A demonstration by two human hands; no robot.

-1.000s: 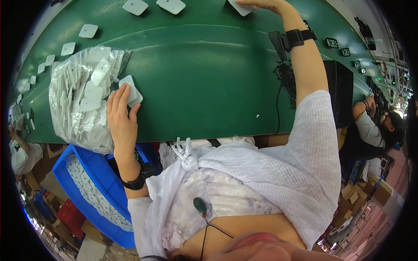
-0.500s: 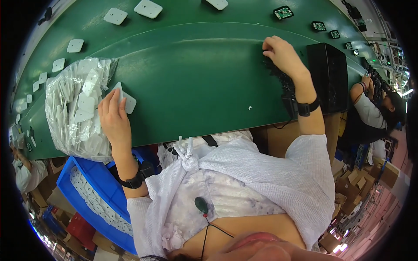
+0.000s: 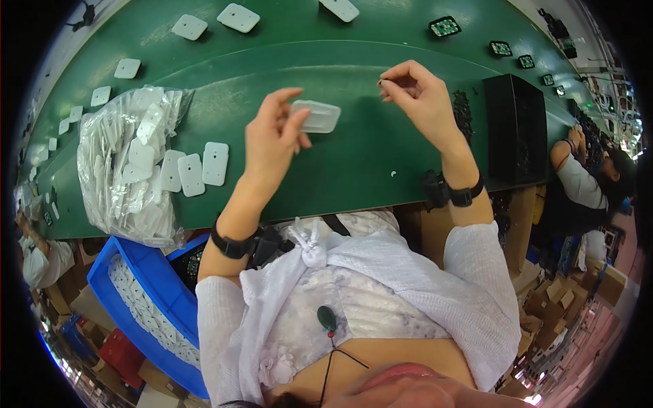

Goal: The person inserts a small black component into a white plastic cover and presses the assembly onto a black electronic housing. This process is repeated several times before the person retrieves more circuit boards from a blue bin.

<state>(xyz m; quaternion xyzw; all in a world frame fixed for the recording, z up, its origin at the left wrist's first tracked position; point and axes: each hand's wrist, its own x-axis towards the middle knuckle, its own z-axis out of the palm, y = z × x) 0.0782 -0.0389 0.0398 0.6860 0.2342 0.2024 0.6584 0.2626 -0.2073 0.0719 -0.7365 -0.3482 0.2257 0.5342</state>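
Note:
My left hand (image 3: 266, 139) is closed on a white plastic cover (image 3: 320, 117), a shallow rounded rectangle held by its left end above the green table. Facing it, my right hand (image 3: 426, 102) pinches a tiny dark part (image 3: 381, 83), too small to name. Small black parts (image 3: 462, 117) lie in a heap just right of my right hand. Several white covers, one of them a two-holed white plate (image 3: 215, 164), lie flat to the left of my left forearm. Beside them is a clear plastic bag (image 3: 92, 160) full of similar white pieces.
An open black box (image 3: 498, 129) stands at the right. Along the table's (image 3: 326, 183) far side lie white covers and black housings with green circuit boards (image 3: 445, 27). A blue bin (image 3: 160, 289) of white pieces sits below the left edge. Another person (image 3: 578, 173) works at far right.
My left hand has moved from beside the bag to mid-table, bringing a white cover. My right hand has come left from the black heap with a tiny dark part.

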